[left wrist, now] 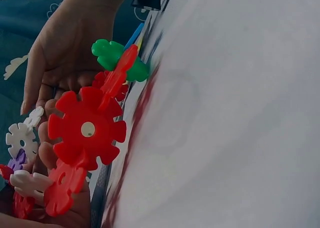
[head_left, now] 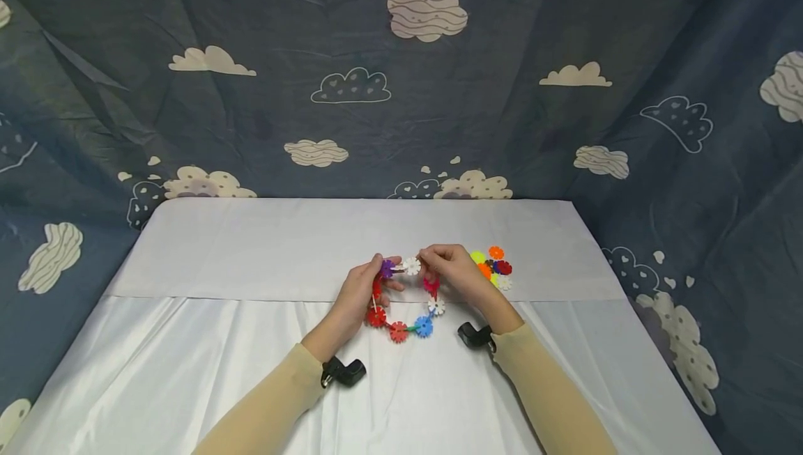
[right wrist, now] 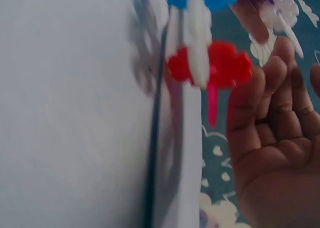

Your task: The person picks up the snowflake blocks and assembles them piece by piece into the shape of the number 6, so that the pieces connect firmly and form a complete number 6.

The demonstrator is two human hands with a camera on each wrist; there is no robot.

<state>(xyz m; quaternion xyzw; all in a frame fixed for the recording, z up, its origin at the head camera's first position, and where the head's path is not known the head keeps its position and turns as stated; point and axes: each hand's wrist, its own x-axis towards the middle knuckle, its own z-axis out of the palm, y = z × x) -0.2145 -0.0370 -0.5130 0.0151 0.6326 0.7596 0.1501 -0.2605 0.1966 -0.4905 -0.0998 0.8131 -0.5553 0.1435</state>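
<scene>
A looped chain of notched, flower-shaped plastic discs hangs between both hands above the white table. My left hand [head_left: 360, 292] grips its left side, near a purple disc [head_left: 387, 269] and the red discs [left wrist: 87, 129]. At the top of the loop is a white disc [head_left: 411, 265]; my right hand [head_left: 453, 270] pinches at its right edge with thumb and fingertips. Down the right side hang a pink disc [head_left: 431, 286], another white disc [head_left: 436, 306] and a blue disc [head_left: 424, 327]. A green disc [left wrist: 107, 54] joins the lower part. Fingers partly hide the upper links.
A small pile of loose discs [head_left: 484, 270] in orange, yellow, red and white lies right behind my right hand. The white cloth-covered table [head_left: 251, 357] has a fold line across it. A dark cloud-patterned curtain [head_left: 276, 23] stands behind and at the sides.
</scene>
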